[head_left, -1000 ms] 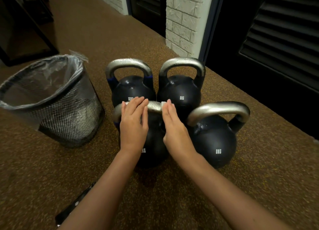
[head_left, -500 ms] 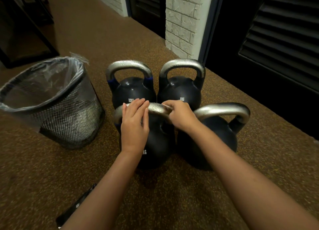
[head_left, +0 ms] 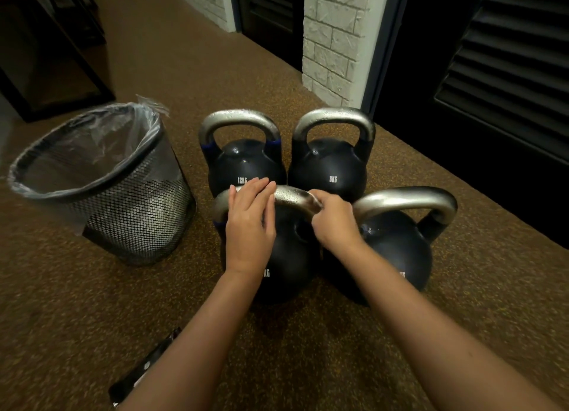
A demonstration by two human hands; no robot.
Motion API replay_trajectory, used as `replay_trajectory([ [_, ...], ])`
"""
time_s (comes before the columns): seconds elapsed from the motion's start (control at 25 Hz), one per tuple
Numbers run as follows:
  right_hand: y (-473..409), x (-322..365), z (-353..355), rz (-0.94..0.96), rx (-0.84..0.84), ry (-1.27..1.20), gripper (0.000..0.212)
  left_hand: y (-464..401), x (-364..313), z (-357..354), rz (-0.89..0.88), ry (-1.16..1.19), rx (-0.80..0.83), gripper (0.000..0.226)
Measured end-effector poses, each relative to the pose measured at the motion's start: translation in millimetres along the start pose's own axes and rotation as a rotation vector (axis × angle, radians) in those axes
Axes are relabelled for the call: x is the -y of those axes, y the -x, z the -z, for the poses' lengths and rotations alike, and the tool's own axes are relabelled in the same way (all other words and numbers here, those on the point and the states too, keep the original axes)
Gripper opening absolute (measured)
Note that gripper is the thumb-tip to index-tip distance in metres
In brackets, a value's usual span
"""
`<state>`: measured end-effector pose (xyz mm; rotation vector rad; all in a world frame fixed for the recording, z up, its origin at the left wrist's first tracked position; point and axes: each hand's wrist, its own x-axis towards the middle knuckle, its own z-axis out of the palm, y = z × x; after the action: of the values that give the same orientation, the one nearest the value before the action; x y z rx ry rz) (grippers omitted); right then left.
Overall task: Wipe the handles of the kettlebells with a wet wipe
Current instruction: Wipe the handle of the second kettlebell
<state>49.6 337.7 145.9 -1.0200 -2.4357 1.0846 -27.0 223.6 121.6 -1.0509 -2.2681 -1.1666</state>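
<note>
Speckled rubber gym floor (head_left: 92, 302), mesh bin (head_left: 101, 182) at left. L hand (head_left: 250, 222) lies flat, fingers straight, on near-left kettlebell handle (head_left: 292, 196). R hand (head_left: 334, 219), flat 1 s ago, now curls round handle's right bend, prob. starting a wipe; wipe itself not visible.

White print reads "12KG" on the far-left kettlebell (head_left: 244, 164) — "8KG" on the far-right kettlebell (head_left: 331, 167).

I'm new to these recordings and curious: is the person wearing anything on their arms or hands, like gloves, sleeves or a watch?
No. Both forearms are bare as far as the head view shows, with no sleeve edge in sight. The left hand and right hand wear no gloves, and no watch, bracelet or ring is visible on wrists or fingers. No cables or markings either.
</note>
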Motion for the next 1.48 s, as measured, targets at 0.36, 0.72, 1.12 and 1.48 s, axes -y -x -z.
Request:
replay_trajectory([
  [0.36, 59, -34, -35, 0.289, -0.049, 0.088, 0.076, 0, -2, -2, 0.018, -0.003, -0.011, 0.032],
  [0.72, 25, 15, 0, -0.684, 0.116, -1.732, 0.043, 0, -2, 0, 0.021, 0.03, 0.005, 0.033],
  [1.12, 21, 22, 1, -0.824, -0.01, -1.681, 0.045, 1, -4, 0, 0.03, 0.039, 0.0, 0.034],
  [1.48, 23, 28, 11, -0.823, -0.023, -1.674, 0.045, 0, -5, 1, 0.048, 0.028, 0.018, 0.033],
])
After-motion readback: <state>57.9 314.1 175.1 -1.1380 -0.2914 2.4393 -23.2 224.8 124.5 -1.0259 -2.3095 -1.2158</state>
